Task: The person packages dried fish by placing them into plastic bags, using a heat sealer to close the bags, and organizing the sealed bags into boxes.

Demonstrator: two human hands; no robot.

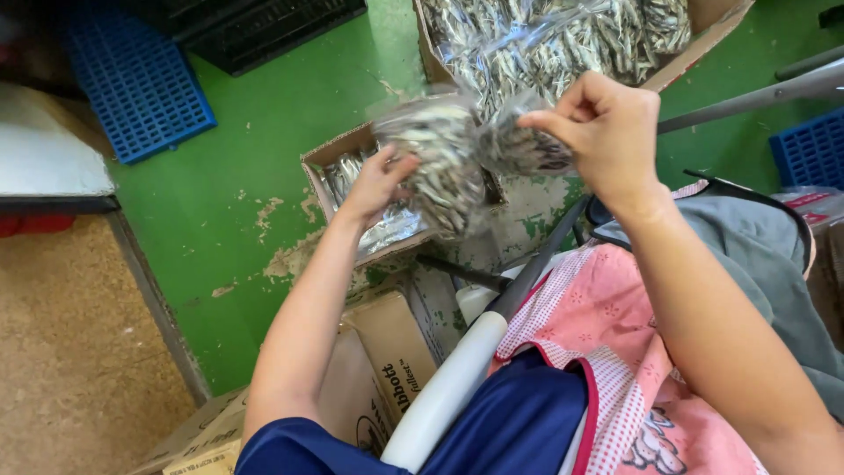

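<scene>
Both hands up over the green floor (255, 176): the left hand (374, 185) cupped the clear plastic bag of small silvery dried fish (444, 167), the right hand (598, 123) pinched its twisted neck closed. Best kept tight, bag supported underneath.

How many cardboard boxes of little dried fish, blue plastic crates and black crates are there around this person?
Cardboard boxes holding dried fish: 2, the large box and the small box
Blue plastic crates: 2, blue crate one and blue crate two
Black crates: 1, the black crate
Total: 5
</scene>
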